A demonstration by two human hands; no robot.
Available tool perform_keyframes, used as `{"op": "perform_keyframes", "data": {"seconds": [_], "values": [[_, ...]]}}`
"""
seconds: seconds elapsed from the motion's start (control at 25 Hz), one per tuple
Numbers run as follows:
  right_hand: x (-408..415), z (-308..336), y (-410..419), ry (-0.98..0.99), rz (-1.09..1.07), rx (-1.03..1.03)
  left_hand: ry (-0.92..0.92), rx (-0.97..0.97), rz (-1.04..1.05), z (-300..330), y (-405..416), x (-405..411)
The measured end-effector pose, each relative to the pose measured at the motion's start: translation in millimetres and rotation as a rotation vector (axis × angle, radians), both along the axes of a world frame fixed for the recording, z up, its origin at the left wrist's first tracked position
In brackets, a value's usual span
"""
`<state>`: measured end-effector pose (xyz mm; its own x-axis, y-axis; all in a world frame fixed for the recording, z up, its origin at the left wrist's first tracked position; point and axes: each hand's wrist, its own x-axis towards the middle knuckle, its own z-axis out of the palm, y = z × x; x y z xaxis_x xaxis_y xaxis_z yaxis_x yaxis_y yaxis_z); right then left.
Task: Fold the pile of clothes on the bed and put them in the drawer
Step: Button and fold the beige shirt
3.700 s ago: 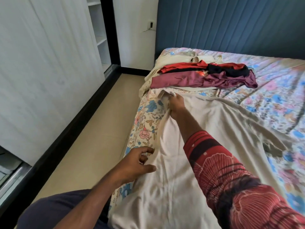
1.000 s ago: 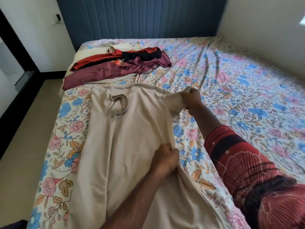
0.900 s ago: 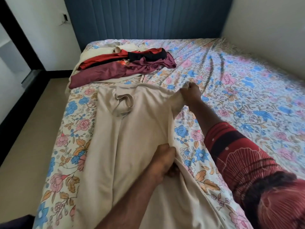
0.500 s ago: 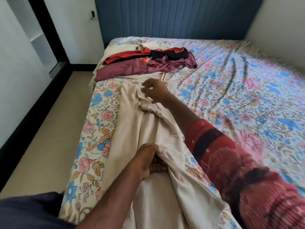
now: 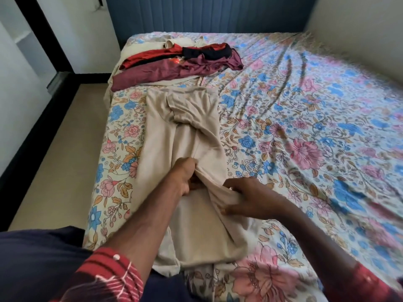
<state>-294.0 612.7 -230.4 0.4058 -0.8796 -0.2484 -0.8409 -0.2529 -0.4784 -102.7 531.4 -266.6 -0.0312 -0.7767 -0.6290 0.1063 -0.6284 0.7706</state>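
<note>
Centre frame, on the bed (image 5: 305, 127): beige garment (image 5: 185, 131) laid lengthwise, fold bunched in left hand (image 5: 183, 177) grip, edge pinched by right hand (image 5: 246, 198). Clothes pile (image 5: 174, 64) lies upper left.

Ahead of you a blue padded headboard (image 5: 207, 14) stands against the wall. To your left lies beige floor (image 5: 65, 149), edged by a black frame (image 5: 32, 131).

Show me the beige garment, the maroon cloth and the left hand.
beige garment (image 5: 174, 136), head view, flat upper left panel.
maroon cloth (image 5: 152, 75), head view, middle of its long spread part.
left hand (image 5: 184, 178), head view, back of the hand.
</note>
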Motion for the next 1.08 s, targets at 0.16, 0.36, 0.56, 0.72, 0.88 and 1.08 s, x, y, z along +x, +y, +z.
{"op": "perform_keyframes", "data": {"seconds": [0.16, 0.36, 0.56, 0.72, 0.88, 1.08], "values": [[21, 8, 38, 0.172, 0.052, -0.19, 0.013, -0.062, -0.053, -1, 22, 1], [89, 18, 101, 0.036, 0.248, -0.174, -0.047, -0.077, -0.035, -5, 63, 17], [53, 10, 64, -0.017, 0.056, -0.299, -0.186, -0.068, -0.243, -2, 120, 56], [-1, -20, 22, 0.116, 0.323, -0.286, -0.679, -0.493, -0.646, 15, 127, 130], [-22, -40, 13, 0.256, 0.692, -0.328, -1.535, -1.302, -1.137, -8, 113, 202], [-13, -53, 10, 0.105, 0.904, -0.416, -1.346, -1.487, -1.47, -28, 111, 208]]}}
